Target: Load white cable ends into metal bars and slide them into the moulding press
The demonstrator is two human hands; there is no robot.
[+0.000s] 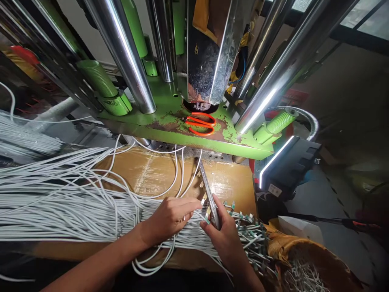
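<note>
My right hand (224, 235) is closed round a narrow metal bar (208, 194) that points up and away over the cardboard-covered worktop (152, 172); small connector ends sit along it. My left hand (170, 218) rests on a thick bundle of white cables (60, 207), its fingers drawn together and pinching a cable end beside the bar. More cable ends with green-tipped connectors (247, 227) fan out to the right of my right hand.
A green press base (170, 121) with chrome columns (127, 56) rises just behind the worktop; orange scissors (200, 123) lie on it. A lit lamp (278, 156) stands at right. A lined bin (306, 263) of cut pieces sits at lower right.
</note>
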